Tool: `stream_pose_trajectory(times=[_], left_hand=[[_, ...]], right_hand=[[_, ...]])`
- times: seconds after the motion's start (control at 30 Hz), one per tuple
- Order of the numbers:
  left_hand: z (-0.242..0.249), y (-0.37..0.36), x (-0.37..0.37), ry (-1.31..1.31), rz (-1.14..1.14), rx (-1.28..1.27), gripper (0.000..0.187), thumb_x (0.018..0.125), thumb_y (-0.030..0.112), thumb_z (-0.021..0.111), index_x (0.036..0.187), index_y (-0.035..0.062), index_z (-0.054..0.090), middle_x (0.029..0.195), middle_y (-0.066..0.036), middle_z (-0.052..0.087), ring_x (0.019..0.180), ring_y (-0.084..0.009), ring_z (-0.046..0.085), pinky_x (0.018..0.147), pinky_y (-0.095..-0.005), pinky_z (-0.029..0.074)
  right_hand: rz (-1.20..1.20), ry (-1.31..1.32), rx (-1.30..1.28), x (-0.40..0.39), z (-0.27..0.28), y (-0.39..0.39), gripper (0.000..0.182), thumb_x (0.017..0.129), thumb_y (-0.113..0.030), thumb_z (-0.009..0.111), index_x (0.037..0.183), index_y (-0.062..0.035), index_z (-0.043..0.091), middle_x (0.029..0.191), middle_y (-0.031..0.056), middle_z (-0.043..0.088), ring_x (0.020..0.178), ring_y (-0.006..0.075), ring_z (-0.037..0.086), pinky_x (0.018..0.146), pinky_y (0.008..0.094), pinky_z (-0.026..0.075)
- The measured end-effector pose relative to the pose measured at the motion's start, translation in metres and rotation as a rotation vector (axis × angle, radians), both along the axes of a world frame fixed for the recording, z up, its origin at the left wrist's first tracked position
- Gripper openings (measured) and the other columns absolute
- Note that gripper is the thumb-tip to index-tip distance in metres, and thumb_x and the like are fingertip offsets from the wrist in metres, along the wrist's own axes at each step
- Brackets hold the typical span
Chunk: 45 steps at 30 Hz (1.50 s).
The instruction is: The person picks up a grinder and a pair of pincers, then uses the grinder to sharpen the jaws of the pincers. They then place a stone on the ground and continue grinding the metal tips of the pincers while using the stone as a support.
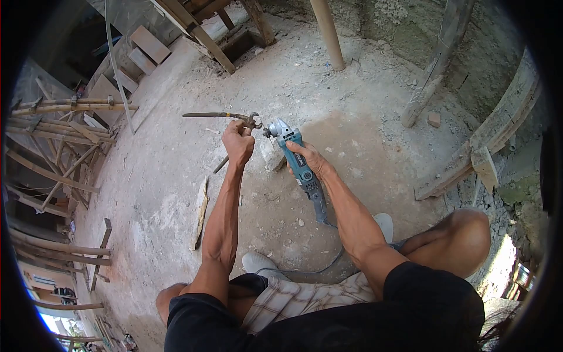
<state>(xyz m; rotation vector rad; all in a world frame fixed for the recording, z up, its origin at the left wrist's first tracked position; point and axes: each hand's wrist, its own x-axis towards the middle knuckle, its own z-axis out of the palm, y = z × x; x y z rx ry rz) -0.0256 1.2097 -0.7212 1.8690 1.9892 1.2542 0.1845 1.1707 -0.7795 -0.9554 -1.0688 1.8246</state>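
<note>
In front of me my left hand (237, 142) is closed around a pair of pincers (205, 114) near their jaws. One long dark handle points left, and the other shows below my hand. My right hand (309, 159) grips the body of a teal angle grinder (304, 172), its thumb on top. The grinder's metal head (280, 128) faces the pincers' jaws across a small gap. I see no disc clearly on its spindle. A dark power cord (319, 271) trails from the grinder's tail towards my feet.
A splintered wood strip (201, 214) lies on the dusty concrete floor (146, 193). Bamboo poles (58, 126) are stacked at the left. Wooden posts (328, 35) stand ahead, beside a hole (243, 44). A timber beam (446, 176) lies at the right, near a small block (434, 119).
</note>
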Motion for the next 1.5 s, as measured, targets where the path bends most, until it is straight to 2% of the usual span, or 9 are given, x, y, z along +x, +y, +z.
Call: stream_pose_trajectory(times=[0.2, 0.27, 0.37, 0.47, 1.0, 1.1, 1.17, 1.4, 1.5], left_hand=[[0.001, -0.002, 0.002, 0.009, 0.009, -0.008, 0.015, 0.075, -0.003, 0.067, 0.09, 0.0017, 0.069, 0.073, -0.008, 0.063, 0.063, -0.0167, 0.057, 0.061, -0.0312, 0.046], [0.0, -0.002, 0.002, -0.024, -0.03, 0.04, 0.017, 0.071, -0.002, 0.068, 0.087, 0.0019, 0.069, 0.071, -0.011, 0.06, 0.061, -0.0229, 0.058, 0.059, -0.0359, 0.044], [-0.003, 0.0, -0.001, 0.004, -0.004, 0.024, 0.017, 0.071, -0.002, 0.068, 0.088, 0.0025, 0.07, 0.072, -0.012, 0.061, 0.063, -0.0235, 0.059, 0.06, -0.0361, 0.045], [0.001, -0.002, 0.0, 0.045, -0.014, 0.001, 0.014, 0.075, -0.004, 0.068, 0.088, 0.0012, 0.068, 0.073, -0.007, 0.062, 0.063, -0.0166, 0.056, 0.06, -0.0312, 0.044], [-0.002, -0.001, 0.0, -0.006, -0.006, -0.014, 0.016, 0.074, -0.004, 0.066, 0.089, 0.0017, 0.07, 0.074, -0.008, 0.062, 0.063, -0.0173, 0.056, 0.06, -0.0312, 0.044], [-0.007, 0.001, -0.003, -0.002, -0.004, 0.001, 0.018, 0.071, -0.002, 0.066, 0.088, 0.0015, 0.07, 0.071, -0.011, 0.061, 0.062, -0.0224, 0.057, 0.06, -0.0355, 0.045], [-0.009, 0.002, -0.005, 0.029, -0.034, 0.019, 0.016, 0.074, -0.004, 0.066, 0.089, 0.0015, 0.07, 0.072, -0.007, 0.062, 0.062, -0.0161, 0.055, 0.06, -0.0309, 0.044], [-0.012, -0.001, -0.006, -0.039, 0.015, 0.002, 0.015, 0.077, -0.002, 0.065, 0.091, 0.0007, 0.069, 0.066, -0.005, 0.058, 0.061, -0.0128, 0.052, 0.058, -0.0298, 0.043], [-0.007, -0.001, -0.012, -0.083, 0.062, -0.011, 0.018, 0.073, -0.003, 0.065, 0.091, -0.0007, 0.068, 0.073, -0.01, 0.061, 0.064, -0.02, 0.057, 0.061, -0.0341, 0.045]], right_hand=[[-0.005, -0.002, 0.002, 0.001, 0.002, -0.002, 0.065, 0.067, -0.069, 0.069, 0.085, -0.0073, 0.059, 0.064, 0.0045, 0.059, 0.05, 0.0123, 0.06, 0.044, 0.0239, 0.049], [-0.005, -0.007, -0.003, 0.0, 0.002, -0.002, 0.065, 0.067, -0.069, 0.069, 0.086, -0.0072, 0.059, 0.064, 0.0046, 0.06, 0.05, 0.0123, 0.06, 0.044, 0.0239, 0.049], [-0.005, -0.006, -0.011, 0.0, 0.0, -0.002, 0.065, 0.067, -0.069, 0.069, 0.086, -0.0071, 0.06, 0.064, 0.0048, 0.06, 0.05, 0.0126, 0.061, 0.044, 0.0239, 0.049], [0.006, -0.008, -0.01, 0.001, 0.0, -0.001, 0.066, 0.067, -0.069, 0.069, 0.086, -0.007, 0.06, 0.064, 0.0046, 0.06, 0.05, 0.0127, 0.061, 0.044, 0.0241, 0.049], [0.006, -0.036, -0.015, 0.0, -0.004, 0.0, 0.067, 0.066, -0.07, 0.068, 0.087, -0.0065, 0.059, 0.063, 0.0045, 0.059, 0.05, 0.0127, 0.061, 0.043, 0.0244, 0.049], [0.007, -0.024, -0.014, 0.0, -0.004, 0.0, 0.067, 0.066, -0.07, 0.068, 0.087, -0.0065, 0.059, 0.064, 0.0046, 0.059, 0.05, 0.0127, 0.061, 0.043, 0.0243, 0.049], [0.008, -0.02, -0.013, 0.0, -0.003, 0.001, 0.067, 0.066, -0.069, 0.069, 0.087, -0.0065, 0.059, 0.064, 0.0046, 0.059, 0.05, 0.0126, 0.061, 0.043, 0.0244, 0.049], [-0.008, -0.033, -0.039, 0.007, -0.011, -0.004, 0.065, 0.07, -0.068, 0.067, 0.088, -0.0059, 0.059, 0.065, 0.0054, 0.06, 0.051, 0.0135, 0.061, 0.043, 0.0252, 0.049], [-0.024, -0.026, -0.095, 0.017, -0.017, -0.002, 0.066, 0.071, -0.068, 0.067, 0.09, -0.0059, 0.058, 0.065, 0.0055, 0.06, 0.05, 0.0136, 0.061, 0.043, 0.0254, 0.049]])
